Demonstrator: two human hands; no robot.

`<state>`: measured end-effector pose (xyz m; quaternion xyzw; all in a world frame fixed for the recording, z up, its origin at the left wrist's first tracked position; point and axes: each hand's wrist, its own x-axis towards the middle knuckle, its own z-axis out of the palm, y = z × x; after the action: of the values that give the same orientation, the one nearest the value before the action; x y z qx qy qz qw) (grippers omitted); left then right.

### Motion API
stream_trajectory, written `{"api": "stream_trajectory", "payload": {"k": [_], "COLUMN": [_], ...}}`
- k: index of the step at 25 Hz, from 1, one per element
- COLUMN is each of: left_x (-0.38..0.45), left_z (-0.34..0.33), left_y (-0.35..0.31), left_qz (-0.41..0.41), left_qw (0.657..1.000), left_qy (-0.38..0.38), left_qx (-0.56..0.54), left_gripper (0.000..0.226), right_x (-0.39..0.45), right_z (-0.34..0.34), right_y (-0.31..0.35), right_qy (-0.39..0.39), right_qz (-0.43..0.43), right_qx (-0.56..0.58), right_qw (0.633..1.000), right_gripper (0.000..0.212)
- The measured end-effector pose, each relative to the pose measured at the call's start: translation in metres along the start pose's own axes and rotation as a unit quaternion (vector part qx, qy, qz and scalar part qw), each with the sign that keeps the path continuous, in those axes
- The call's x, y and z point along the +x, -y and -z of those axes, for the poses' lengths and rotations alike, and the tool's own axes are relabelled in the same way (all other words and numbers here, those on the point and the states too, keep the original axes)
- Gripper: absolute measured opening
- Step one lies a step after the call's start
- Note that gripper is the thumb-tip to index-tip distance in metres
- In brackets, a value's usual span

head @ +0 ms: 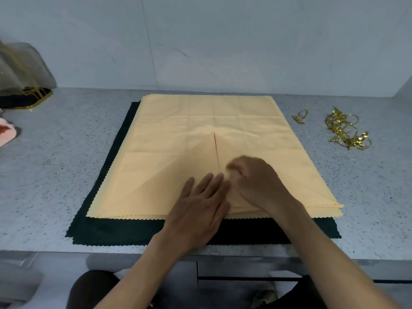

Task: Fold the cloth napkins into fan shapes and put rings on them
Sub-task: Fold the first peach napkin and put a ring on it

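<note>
on the speckled counter (44,175), right in front of me, i have the stack of peach napkins (200,112) lying on a dark cloth (124,230). the top napkin (174,175) has its two near corners folded up to meet at a zigzag seam (215,148) down the middle. my left hand (198,210) lies flat beside the seam, fingers straight and close together. my right hand (256,181) sits just right of the seam with fingers curled, but it is motion-blurred, so i cannot tell whether it pinches a fold or only presses.

my worry: if the right hand drags sideways, the two flaps could open and the seam drift off centre, giving uneven pleats. the sheets below look loose, so i might also catch a second layer with the first.

the near point of the fold is hidden under my hands. how many napkins are stacked i cannot count. the gold rings (345,130) lie tangled well to the right, one ring (299,117) apart from them. at far left a sheer bag (20,68) and something pink (6,132) are cut off.
</note>
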<state>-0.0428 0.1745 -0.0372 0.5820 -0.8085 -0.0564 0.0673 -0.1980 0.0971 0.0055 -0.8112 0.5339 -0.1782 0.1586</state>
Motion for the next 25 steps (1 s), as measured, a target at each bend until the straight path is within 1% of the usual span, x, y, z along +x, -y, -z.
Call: {"api": "stream_trajectory", "payload": {"k": [1, 4, 7, 9, 10, 13, 15, 16, 17, 19, 21, 22, 23, 25], "left_x": [0.000, 0.000, 0.002, 0.001, 0.002, 0.003, 0.003, 0.003, 0.005, 0.007, 0.009, 0.011, 0.013, 0.017], "left_z": [0.000, 0.001, -0.001, -0.002, -0.002, -0.002, 0.000, 0.001, 0.003, 0.008, 0.014, 0.017, 0.021, 0.027], "left_y": [-0.001, -0.003, -0.003, -0.001, 0.000, 0.000, -0.002, -0.003, -0.004, -0.005, -0.005, -0.006, -0.007, -0.008], "left_qz": [0.000, 0.000, 0.003, 0.007, 0.007, 0.001, 0.007, 0.009, 0.006, -0.025, -0.103, -0.139, -0.158, -0.166], "left_qw": [1.000, 1.000, 1.000, 1.000, 1.000, 1.000, 1.000, 1.000, 1.000, 0.999, 0.993, 0.988, 0.985, 0.984], "left_qy": [-0.004, -0.003, 0.004, 0.009, 0.010, 0.022, 0.027, 0.026, 0.021, -0.011, -0.062, -0.070, -0.055, -0.024], "left_qx": [0.001, -0.006, 0.002, 0.018, 0.026, 0.021, 0.013, 0.003, -0.011, -0.030, -0.012, 0.010, 0.029, 0.058], "left_gripper": [0.057, 0.063, 0.069, 0.072, 0.074, 0.079, 0.081, 0.081, 0.081, 0.072, 0.052, 0.042, 0.035, 0.027], "right_x": [0.028, 0.091, 0.106, 0.087, 0.069, -0.006, -0.056, -0.070, -0.078, -0.078, -0.070, -0.066, -0.063, -0.059], "right_z": [-0.007, -0.043, -0.060, -0.051, -0.042, -0.006, 0.017, 0.026, 0.033, 0.043, 0.048, 0.050, 0.051, 0.054], "right_y": [0.001, 0.006, 0.000, -0.012, -0.024, -0.076, -0.099, -0.106, -0.110, -0.109, -0.103, -0.101, -0.101, -0.101], "right_qy": [-0.002, 0.074, 0.087, 0.087, 0.078, 0.067, 0.066, 0.046, 0.007, -0.060, -0.065, -0.056, -0.046, -0.033], "right_qz": [-0.001, -0.038, -0.060, -0.060, -0.075, -0.130, -0.145, -0.138, -0.126, -0.123, -0.143, -0.148, -0.155, -0.171], "right_qx": [-0.035, -0.111, -0.131, -0.130, -0.132, -0.127, -0.111, -0.107, -0.106, -0.123, -0.129, -0.119, -0.098, -0.037], "right_qw": [0.999, 0.990, 0.986, 0.986, 0.985, 0.981, 0.981, 0.984, 0.986, 0.983, 0.979, 0.980, 0.982, 0.984], "right_gripper": [0.030, 0.058, 0.064, 0.064, 0.063, 0.062, 0.060, 0.059, 0.054, 0.036, 0.023, 0.021, 0.020, 0.018]}}
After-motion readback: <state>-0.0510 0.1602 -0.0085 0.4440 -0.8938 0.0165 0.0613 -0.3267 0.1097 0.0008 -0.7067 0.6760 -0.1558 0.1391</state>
